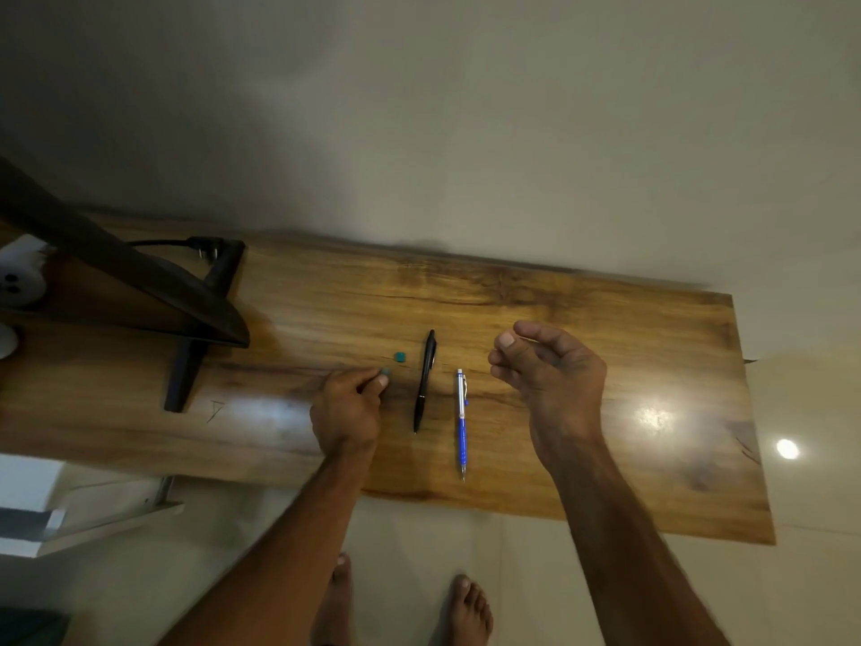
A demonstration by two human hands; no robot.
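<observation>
Pens lie side by side in the middle of the bench (675, 347), a black pen (425, 380) and a blue pen (461, 426). Both are long and thin, and both run from the wall side toward the person.

The left hand (347, 407) is down on the wood, just left of the black pen. Its fingers (370, 383) are curled in tight, and the tips seem to pinch a small teal bit (385, 372) that sits low on the bench (it is blurry, so I can't tell its shape).

A second small piece, a teal cube (399, 357), lies by itself. It is just past those fingertips, a little farther from the person and a little to the right, in the gap between the left hand and the black pen. It touches neither of them.

The right hand (547, 366) hangs in the air on the other side of both pens. Its fingers are loosely bent and hold nothing.

So the left hand is much nearer to the cube. I think it only needs a short reach forward and to the right. The right hand would have to cross over both pens, and it might bump them.
</observation>
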